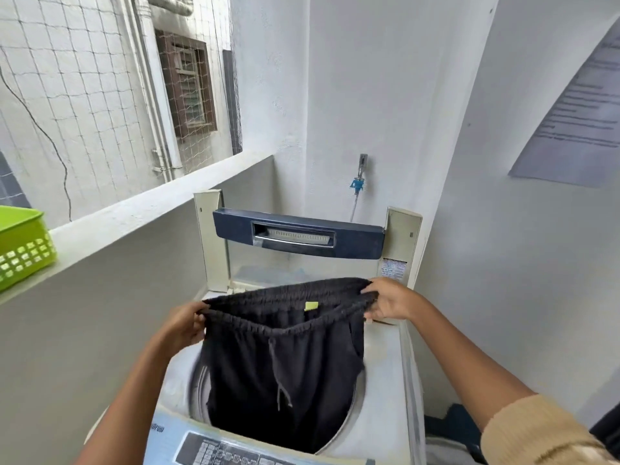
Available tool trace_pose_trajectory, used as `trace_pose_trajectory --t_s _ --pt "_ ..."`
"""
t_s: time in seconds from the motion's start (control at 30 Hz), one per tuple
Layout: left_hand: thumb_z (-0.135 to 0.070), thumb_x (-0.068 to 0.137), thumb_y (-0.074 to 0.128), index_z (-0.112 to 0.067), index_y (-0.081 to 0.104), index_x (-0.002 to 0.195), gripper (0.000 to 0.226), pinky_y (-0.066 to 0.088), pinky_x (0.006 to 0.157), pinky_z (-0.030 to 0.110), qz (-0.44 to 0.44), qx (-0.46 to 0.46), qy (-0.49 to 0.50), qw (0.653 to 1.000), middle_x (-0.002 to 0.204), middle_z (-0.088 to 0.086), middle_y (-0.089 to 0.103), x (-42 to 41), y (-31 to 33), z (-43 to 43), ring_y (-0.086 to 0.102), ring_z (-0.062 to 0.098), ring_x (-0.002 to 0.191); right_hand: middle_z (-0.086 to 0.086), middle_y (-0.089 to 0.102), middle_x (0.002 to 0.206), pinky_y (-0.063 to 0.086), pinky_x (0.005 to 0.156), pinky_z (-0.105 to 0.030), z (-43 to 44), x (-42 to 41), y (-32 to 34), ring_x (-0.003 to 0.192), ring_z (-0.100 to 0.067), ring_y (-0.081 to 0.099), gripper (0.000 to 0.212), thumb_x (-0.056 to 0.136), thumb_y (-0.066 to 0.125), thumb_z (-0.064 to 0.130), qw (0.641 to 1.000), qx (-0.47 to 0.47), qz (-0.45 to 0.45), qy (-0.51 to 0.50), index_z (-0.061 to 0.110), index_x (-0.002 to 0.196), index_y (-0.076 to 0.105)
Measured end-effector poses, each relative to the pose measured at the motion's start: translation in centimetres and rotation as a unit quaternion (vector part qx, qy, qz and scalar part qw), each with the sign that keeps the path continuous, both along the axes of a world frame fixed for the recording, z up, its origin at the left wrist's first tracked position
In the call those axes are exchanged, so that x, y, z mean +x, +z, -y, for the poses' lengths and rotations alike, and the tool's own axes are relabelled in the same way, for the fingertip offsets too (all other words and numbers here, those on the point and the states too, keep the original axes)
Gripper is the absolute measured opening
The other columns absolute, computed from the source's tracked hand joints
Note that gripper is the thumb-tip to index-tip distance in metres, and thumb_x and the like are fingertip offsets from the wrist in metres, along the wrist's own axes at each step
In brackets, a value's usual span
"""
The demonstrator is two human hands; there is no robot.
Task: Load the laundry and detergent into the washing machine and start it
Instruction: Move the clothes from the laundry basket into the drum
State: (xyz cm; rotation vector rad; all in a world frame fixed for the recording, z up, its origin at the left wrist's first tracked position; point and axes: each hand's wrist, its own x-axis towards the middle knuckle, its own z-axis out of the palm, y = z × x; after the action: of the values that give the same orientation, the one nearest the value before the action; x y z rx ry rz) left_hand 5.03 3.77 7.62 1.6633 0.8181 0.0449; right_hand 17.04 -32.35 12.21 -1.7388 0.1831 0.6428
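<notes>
A pair of black drawstring shorts [285,364] hangs stretched by its elastic waistband above the round drum opening of a top-loading washing machine [385,397]. My left hand [184,325] grips the waistband's left end. My right hand [385,302] grips its right end. The lower part of the shorts dips into the drum. The machine's lid [298,238] stands folded upright at the back. Its control panel [221,451] runs along the near edge. No detergent is in view.
A green plastic basket [23,243] sits on the concrete ledge [141,213] to the left. A tap with a blue hose fitting [358,182] is on the wall behind the machine. Dark clothes [463,427] lie low on the right. Walls close in on both sides.
</notes>
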Motion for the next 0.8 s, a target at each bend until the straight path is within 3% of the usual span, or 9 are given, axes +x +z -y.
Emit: trace_pose_trajectory --t_s 0.1,0.2,0.3,0.37,0.43,0.53,0.6,0.73,0.8 --pt "-0.012 0.094 0.044 -0.011 0.039 0.06 0.034 0.019 0.033 0.003 -0.028 -0.036 0.004 0.999 0.026 -0.005 0.031 -0.8 -0.5 0.1 0.022 0.004 0.018 -0.003 0.05 0.061 0.034 0.044 -0.018 0.5 -0.1 -0.8 0.052 -0.014 0.046 0.016 0.087 0.054 0.011 0.998 -0.035 -0.026 -0.045 0.014 0.073 0.046" --pt "-0.012 0.094 0.045 -0.008 0.04 0.062 0.033 0.016 0.033 0.003 -0.033 -0.037 0.011 0.999 0.024 -0.004 0.028 -1.1 -0.2 1.1 0.018 0.005 0.017 -0.005 0.05 0.066 0.038 0.055 -0.023 -0.3 -0.4 -1.4 0.058 -0.017 0.048 0.011 0.082 0.056 0.015 0.997 -0.072 -0.026 -0.03 0.015 0.076 0.047" --pt "-0.017 0.094 0.045 -0.011 0.032 0.054 0.042 0.017 0.034 0.005 -0.017 -0.052 0.006 0.998 0.024 -0.004 0.028 -0.7 1.0 1.7 0.018 0.006 0.017 -0.006 0.053 0.068 0.043 0.056 -0.025 -1.5 -0.8 -0.1 0.059 -0.019 0.052 0.009 0.085 0.053 0.016 0.999 -0.033 -0.014 -0.005 0.015 0.077 0.048" --pt "-0.019 0.094 0.047 -0.012 0.036 0.056 0.04 0.022 0.037 0.008 0.017 -0.049 0.005 0.999 0.029 -0.002 0.036 -0.2 2.7 2.3 0.025 0.006 0.021 -0.006 0.048 0.062 0.042 0.045 -0.021 -2.5 -1.2 1.7 0.051 -0.018 0.049 0.017 0.09 0.046 0.013 1.0 0.021 -0.001 0.015 0.014 0.073 0.045" --pt "-0.021 0.094 0.048 -0.014 0.043 0.064 0.031 0.031 0.041 0.013 0.068 -0.022 -0.018 0.997 0.04 0.002 0.047 0.1 4.7 3.4 0.035 0.007 0.027 -0.009 0.048 0.07 0.043 0.041 -0.022 -3.9 -2.1 4.0 0.052 -0.018 0.049 0.013 0.093 0.04 0.006 0.996 0.07 0.032 0.032 0.012 0.083 0.046" --pt "-0.02 0.096 0.048 -0.018 0.047 0.082 0.014 0.044 0.046 0.016 0.196 0.002 -0.067 0.978 0.047 -0.003 0.059 0.2 7.3 6.3 0.052 0.004 0.039 -0.009 0.049 0.111 0.056 0.057 -0.037 -6.3 -3.8 6.5 0.089 -0.03 0.06 0.037 0.094 0.036 -0.003 0.983 0.124 0.123 0.063 0.022 0.122 0.041" --pt "-0.016 0.096 0.047 -0.019 0.048 0.094 0.004 0.049 0.056 0.024 0.257 0.046 -0.067 0.963 0.064 -0.002 0.061 0.3 7.6 8.1 0.059 0.009 0.058 -0.004 0.043 0.127 0.059 0.067 -0.041 -7.6 -4.9 6.7 0.111 -0.03 0.053 0.05 0.092 0.034 -0.009 0.97 0.146 0.176 0.08 0.016 0.135 0.041" --pt "-0.022 0.086 0.055 -0.034 0.051 0.084 0.013 0.046 0.07 0.037 0.173 0.148 -0.092 0.969 0.078 0.002 0.056 1.1 2.8 8.1 0.062 0.028 0.081 -0.003 0.04 0.134 0.059 0.072 -0.038 -9.1 -5.5 2.0 0.101 -0.025 0.054 0.053 0.09 0.033 -0.009 0.971 0.088 0.21 0.071 0.015 0.136 0.041" --pt "-0.02 0.085 0.056 -0.029 0.056 0.098 0.017 0.048 0.073 0.038 0.075 0.168 -0.128 0.975 0.089 0.013 0.063 0.8 -0.2 7.6 0.064 0.032 0.089 -0.002 0.042 0.13 0.056 0.08 -0.042 -8.7 -5.1 -2.0 0.097 -0.022 0.053 0.047 0.092 0.038 -0.002 0.985 0.024 0.163 0.041 0.015 0.135 0.042"
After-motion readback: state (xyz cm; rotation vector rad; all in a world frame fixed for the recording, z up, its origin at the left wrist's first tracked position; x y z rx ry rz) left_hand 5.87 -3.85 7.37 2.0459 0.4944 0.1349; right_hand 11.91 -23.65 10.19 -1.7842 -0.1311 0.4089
